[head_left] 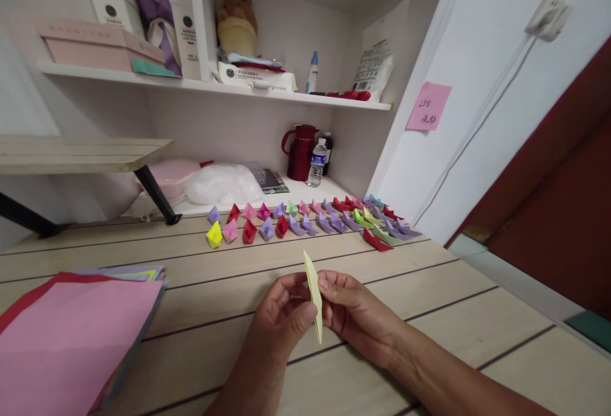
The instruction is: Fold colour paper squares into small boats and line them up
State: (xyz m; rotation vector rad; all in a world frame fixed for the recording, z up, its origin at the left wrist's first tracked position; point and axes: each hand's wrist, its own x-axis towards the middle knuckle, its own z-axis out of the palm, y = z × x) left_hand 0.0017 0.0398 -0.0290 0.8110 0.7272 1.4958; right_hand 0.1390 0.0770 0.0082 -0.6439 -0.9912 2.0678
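Note:
A pale yellow folded paper [312,292] stands nearly upright between my two hands, seen almost edge-on above the wooden table [205,314]. My left hand [286,314] grips its left side, thumb pressed against the lower half. From the right, my right hand [353,308] pinches it, with the thumb near the upper middle and the other fingers curled behind. Beyond the hands, small folded paper boats in several colours sit in rows, among them a yellow boat [214,235] and a red boat [377,240].
A stack of coloured paper [81,333] lies at the left, pink on top. Behind the table stand a dark red jug [300,152] and a water bottle [316,165], with a white plastic bag [224,186] to their left. A small raised shelf [81,152] rests on black legs.

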